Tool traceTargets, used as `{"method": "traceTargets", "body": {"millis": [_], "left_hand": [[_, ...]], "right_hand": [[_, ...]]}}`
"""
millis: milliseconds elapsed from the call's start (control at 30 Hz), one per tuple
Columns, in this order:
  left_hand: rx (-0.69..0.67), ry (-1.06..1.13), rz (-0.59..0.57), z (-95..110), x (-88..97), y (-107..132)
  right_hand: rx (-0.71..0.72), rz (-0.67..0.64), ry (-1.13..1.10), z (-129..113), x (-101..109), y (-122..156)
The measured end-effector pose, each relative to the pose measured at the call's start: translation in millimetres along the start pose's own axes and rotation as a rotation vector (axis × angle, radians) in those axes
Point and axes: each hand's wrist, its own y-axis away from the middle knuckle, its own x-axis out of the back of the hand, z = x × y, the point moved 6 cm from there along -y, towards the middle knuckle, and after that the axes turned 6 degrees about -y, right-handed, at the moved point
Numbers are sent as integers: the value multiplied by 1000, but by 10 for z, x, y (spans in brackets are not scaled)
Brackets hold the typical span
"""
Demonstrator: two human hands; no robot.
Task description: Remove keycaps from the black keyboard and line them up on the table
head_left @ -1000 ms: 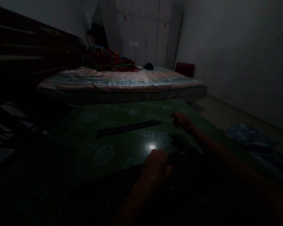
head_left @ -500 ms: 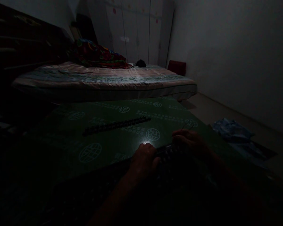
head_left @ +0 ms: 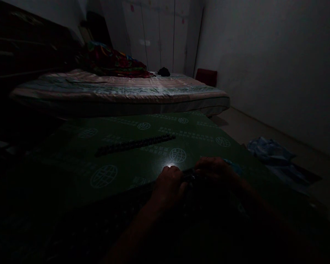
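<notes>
A dark keyboard (head_left: 107, 220) lies aslant at the near side of the green table, mostly lost in shadow. My left hand (head_left: 169, 183) grips its far edge, fingers curled over and thumb toward the keys. Just to the right, my right hand (head_left: 211, 168) is closed low over the keyboard's right part, fingertips pinched together. Small bright glints at the fingertips look like part of a thin wire tool (head_left: 193, 176), mostly hidden. Farther back on the table, black keycaps (head_left: 137, 145) sit in a long slanting row.
The green table (head_left: 121, 128) carries printed white globes and lettering. A teal item (head_left: 233, 167) shows behind my right wrist. Beyond stands a bed (head_left: 126, 91) with a red patterned blanket (head_left: 115, 62). Crumpled blue cloth (head_left: 269, 150) lies at the right. The room is very dark.
My right hand has moved left and closer to my left hand, down over the keys. Two thin wires that stuck up from its fingers no longer show there. My left hand stays put.
</notes>
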Motion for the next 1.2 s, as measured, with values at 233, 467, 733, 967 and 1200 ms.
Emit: {"method": "traceTargets", "body": {"millis": [233, 467, 733, 967, 1200], "left_hand": [[-10, -19, -7, -2, -17, 1], [3, -33, -53, 37, 22, 5], [-14, -40, -27, 20, -7, -8], [16, 12, -20, 38, 8, -13], [124, 22, -23, 102, -21, -161]], "right_hand": [[81, -100, 152, -124, -67, -49], [136, -211, 295, -185, -208, -134], [85, -246, 398, -195, -285, -153], [-5, -92, 179, 8, -208, -149], [-10, 10, 71, 74, -180, -137]]}}
